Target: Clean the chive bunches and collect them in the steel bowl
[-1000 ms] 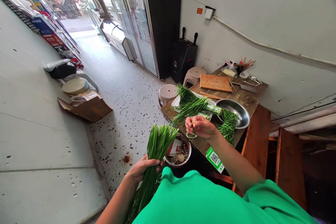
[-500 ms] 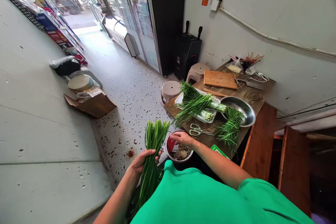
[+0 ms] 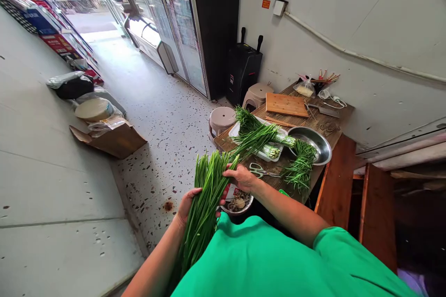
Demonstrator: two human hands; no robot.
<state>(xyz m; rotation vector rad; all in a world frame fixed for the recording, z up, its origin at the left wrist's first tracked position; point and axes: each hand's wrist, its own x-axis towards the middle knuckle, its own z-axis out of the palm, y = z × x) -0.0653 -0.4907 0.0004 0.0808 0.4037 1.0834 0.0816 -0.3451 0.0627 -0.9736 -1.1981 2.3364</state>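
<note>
A thick bunch of green chives (image 3: 205,206) slants up in front of my green shirt, cut ends at the top. My left hand (image 3: 189,203) is closed round its left side. On the upper right, my right hand (image 3: 242,179) grips the bunch near the cut ends, fingers partly hidden behind the stalks. Just below my right hand is a bowl (image 3: 248,208) with brownish scraps and something red and white in it. Scissors (image 3: 262,171) with pale handles lie on the wooden table (image 3: 315,123), beside a white tray (image 3: 235,130) heaped with tied chive bundles (image 3: 259,138).
Loose chives (image 3: 300,167) hang over the rim of a steel basin (image 3: 324,148). Farther back lie a cutting board (image 3: 287,104) and a cleaver (image 3: 325,110). Stools (image 3: 223,117) flank the table. A cardboard box (image 3: 113,141) stands against the left wall; wooden benches (image 3: 339,181) stand right.
My right hand has come up from the bowl to the bunch and now grips its upper right side. The bunch is fanned wider. The view has shifted slightly.
</note>
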